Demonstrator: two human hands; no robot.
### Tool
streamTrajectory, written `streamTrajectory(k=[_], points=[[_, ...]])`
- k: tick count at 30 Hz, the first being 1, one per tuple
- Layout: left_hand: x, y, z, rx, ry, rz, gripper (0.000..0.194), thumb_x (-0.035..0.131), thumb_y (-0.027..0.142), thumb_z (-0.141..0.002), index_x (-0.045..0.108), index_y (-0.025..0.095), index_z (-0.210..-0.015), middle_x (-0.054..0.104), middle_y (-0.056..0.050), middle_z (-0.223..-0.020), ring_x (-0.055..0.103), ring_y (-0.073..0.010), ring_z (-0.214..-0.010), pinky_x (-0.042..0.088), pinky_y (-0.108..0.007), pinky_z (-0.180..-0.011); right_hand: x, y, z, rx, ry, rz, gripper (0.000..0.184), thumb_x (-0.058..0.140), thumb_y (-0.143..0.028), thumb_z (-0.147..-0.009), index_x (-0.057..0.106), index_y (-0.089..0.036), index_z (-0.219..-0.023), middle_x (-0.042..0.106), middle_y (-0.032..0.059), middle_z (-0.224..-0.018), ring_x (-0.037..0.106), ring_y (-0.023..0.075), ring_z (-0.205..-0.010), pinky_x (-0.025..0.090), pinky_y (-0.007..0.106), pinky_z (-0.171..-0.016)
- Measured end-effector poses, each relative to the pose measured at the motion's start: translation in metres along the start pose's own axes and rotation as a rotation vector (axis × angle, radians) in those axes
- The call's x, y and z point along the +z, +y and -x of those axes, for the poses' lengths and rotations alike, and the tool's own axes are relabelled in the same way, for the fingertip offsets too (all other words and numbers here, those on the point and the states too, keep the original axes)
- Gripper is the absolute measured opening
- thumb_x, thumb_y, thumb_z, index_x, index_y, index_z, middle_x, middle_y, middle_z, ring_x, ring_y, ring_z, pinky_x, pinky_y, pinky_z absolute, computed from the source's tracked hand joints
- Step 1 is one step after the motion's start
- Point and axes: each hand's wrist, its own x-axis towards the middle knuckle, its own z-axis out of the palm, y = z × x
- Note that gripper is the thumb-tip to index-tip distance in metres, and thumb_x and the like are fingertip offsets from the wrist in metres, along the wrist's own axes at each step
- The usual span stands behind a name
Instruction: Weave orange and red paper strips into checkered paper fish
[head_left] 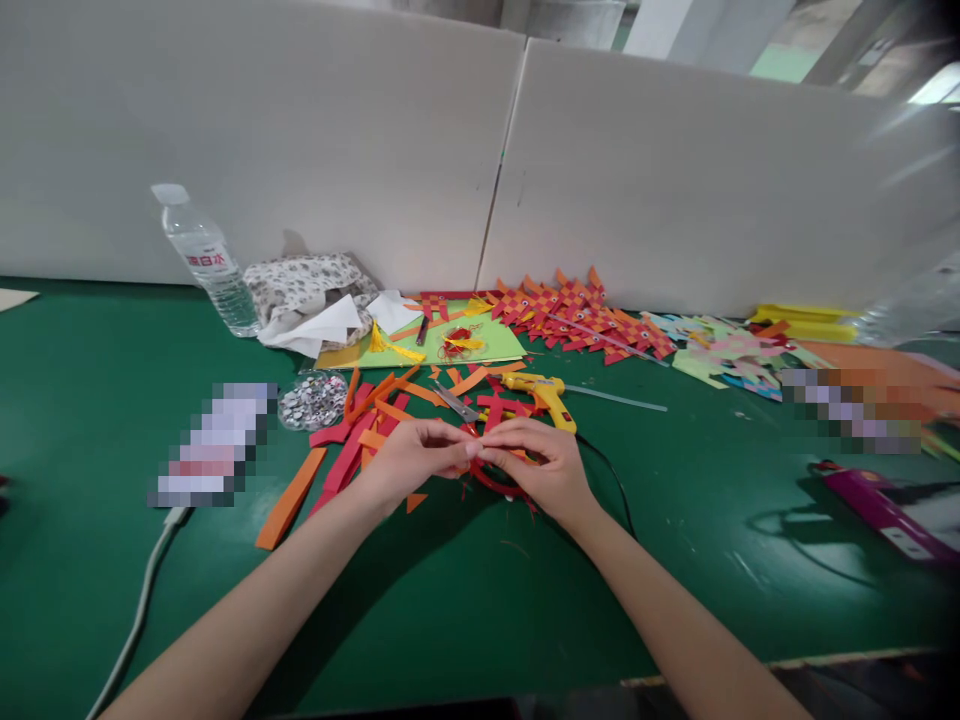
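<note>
Fingertips of the bare left hand (424,455) and right hand (544,460) met in closed pinches, a thin, curved red band (501,489) just below; anything gripped was too small to tell. Looked like fine two-handed work, next move calling for steady fingertips clear of the yellow plastic glue gun (559,397) beyond

The tabletop (450,650) was deep green, the partition (300,150) behind it pale grey-white. The strips (291,500) were red and orange, the curved band (495,488) bright red, the glue gun (555,400) yellow with a black cord (622,490). Red and orange checks patterned the woven pieces (570,312). The sheet (499,345) was lime green, the tassels (405,353) yellow, the pouch (300,275) whitish with a scattered grey-brown print, the bottle label (207,260) white with red lettering, the power strip (881,510) magenta.
</note>
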Motion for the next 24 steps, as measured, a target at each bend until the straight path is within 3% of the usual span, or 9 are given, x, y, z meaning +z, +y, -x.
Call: streamTrajectory(k=[5, 12, 24], points=[[0.0007, 0.0017, 0.0005, 0.02, -0.002, -0.038, 0.026, 0.074, 0.038, -0.063, 0.069, 0.015, -0.074, 0.063, 0.0, -0.068, 0.056, -0.0097, -0.064, 0.046, -0.022, -0.062, 0.0001, -0.0001, -0.0006, -0.032, -0.008, 0.043, 0.01, 0.07, -0.022, -0.072, 0.074, -0.025, -0.08, 0.072, 0.0036, -0.077, 0.066, 0.0168, -0.071, 0.054, 0.03, -0.068], [0.0031, 0.0059, 0.0042, 0.033, -0.024, -0.035, 0.029, 0.075, 0.04, -0.061, 0.065, 0.014, -0.069, 0.058, 0.001, -0.064, 0.054, -0.0093, -0.063, 0.045, -0.022, -0.06, 0.0022, -0.002, -0.0005, 0.132, 0.002, -0.149, 0.009, 0.075, -0.021, -0.067, 0.074, -0.025, -0.075, 0.071, 0.0021, -0.074, 0.066, 0.0153, -0.069, 0.054, 0.026, -0.065], [0.0041, 0.0072, 0.0054, 0.073, -0.02, -0.015, 0.024, 0.073, 0.038, -0.064, 0.066, 0.016, -0.071, 0.061, 0.0, -0.068, 0.054, -0.0102, -0.066, 0.046, -0.021, -0.06, 0.0036, 0.0016, 0.0016, 0.13, 0.052, -0.194, 0.009, 0.075, -0.021, -0.066, 0.074, -0.025, -0.074, 0.071, 0.0025, -0.075, 0.066, 0.0158, -0.07, 0.055, 0.029, -0.066]])
